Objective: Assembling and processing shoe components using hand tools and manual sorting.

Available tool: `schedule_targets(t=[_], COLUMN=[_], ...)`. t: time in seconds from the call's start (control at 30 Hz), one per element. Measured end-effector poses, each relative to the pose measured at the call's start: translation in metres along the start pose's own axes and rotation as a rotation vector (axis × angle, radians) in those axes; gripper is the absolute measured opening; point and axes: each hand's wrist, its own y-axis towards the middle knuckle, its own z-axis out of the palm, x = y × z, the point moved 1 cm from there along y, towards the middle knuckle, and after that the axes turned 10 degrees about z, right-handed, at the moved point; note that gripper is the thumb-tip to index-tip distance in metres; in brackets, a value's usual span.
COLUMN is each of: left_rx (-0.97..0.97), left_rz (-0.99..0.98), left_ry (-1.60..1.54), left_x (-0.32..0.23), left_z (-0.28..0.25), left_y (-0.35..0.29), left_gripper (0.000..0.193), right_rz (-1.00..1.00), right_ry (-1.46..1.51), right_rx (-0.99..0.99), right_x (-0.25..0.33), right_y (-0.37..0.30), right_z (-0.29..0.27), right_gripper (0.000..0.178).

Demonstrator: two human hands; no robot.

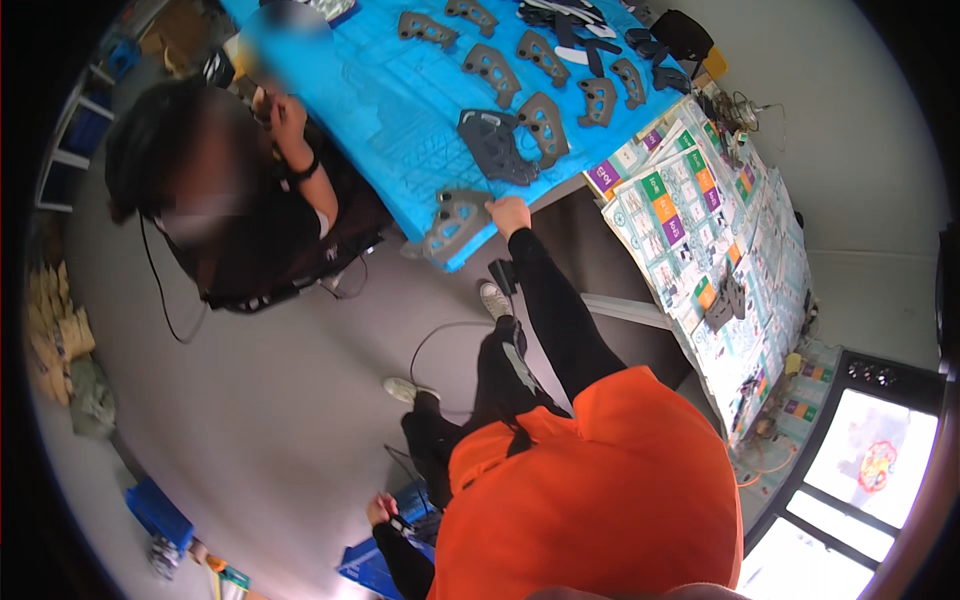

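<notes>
At the near corner of the blue-covered table (375, 120), my right hand (509, 215) reaches out and its fingers close on the right edge of a grey moulded plastic part (455, 228) with cut-outs. That part lies over the corner of the table. My left hand (381, 508) hangs low at my left side, beside a blue crate (365, 568) with dark things in it. It is small in the picture, and whether its fingers hold anything does not show. Just beyond my right hand sits a darker grey moulded shell (492, 147), touching another grey part (543, 130).
Several similar grey parts (490, 75) and black strips (575, 30) lie farther back. Across the table's left edge a co-worker (245, 190) sits with a raised hand. To the right, a slanted surface covered with printed sheets (680, 230) stands. A cable (415, 345) loops near my feet.
</notes>
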Motion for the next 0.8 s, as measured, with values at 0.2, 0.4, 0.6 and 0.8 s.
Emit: schedule_targets(t=[0.2,0.4,0.6,0.8], left_rx=[-0.636,-0.318,-0.230,-0.398], left_rz=[-0.355,-0.203,-0.159,-0.361], left_ry=[-0.367,-0.357,-0.531,-0.766], left_x=[-0.032,-0.091,-0.075,0.106], left_z=[0.014,0.091,0.092,-0.037], left_y=[-0.015,0.003,0.009,0.037], left_gripper=[0.031,0.036,0.040,0.027], right_rz=[-0.130,-0.068,-0.367,-0.504], right_ry=[0.457,1.056,-0.002,0.075], right_rx=[0.224,0.305,-0.181,0.259], right_x=[0.059,0.134,0.134,0.097], right_y=[-0.011,0.035,0.099,-0.012], right_z=[-0.031,-0.032,0.001,0.033], right_gripper=[0.019,0.015,0.027,0.031])
